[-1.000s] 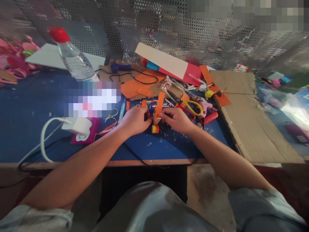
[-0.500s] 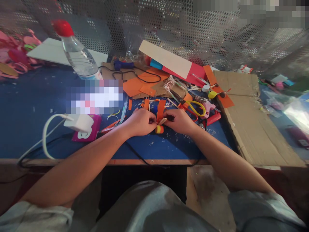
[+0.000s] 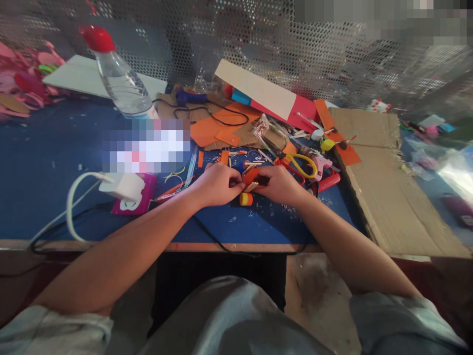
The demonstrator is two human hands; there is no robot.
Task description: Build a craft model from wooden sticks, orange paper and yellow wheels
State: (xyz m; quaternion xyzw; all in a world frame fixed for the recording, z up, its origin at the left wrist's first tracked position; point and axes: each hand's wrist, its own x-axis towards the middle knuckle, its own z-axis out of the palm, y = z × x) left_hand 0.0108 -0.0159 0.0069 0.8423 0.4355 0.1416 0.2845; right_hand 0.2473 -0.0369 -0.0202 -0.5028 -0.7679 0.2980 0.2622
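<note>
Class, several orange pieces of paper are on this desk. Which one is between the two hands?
The small orange strip between the left hand and right hand; the other orange pieces lie farther back or off to the right.

At the centre, a matt, paper-like orange strip (image 3: 252,174) meets the eye beside pale, bare-wood sticks (image 3: 252,187). The table (image 3: 273,227) looks smooth and dull blue, its edge (image 3: 244,247) raw wood at six o'clock. The bottle (image 3: 125,88) at ten is clear, glossy plastic; the charger (image 3: 127,187) at nine, smooth white plastic. Creased, matt cardboard (image 3: 399,197) spreads at three.
</note>
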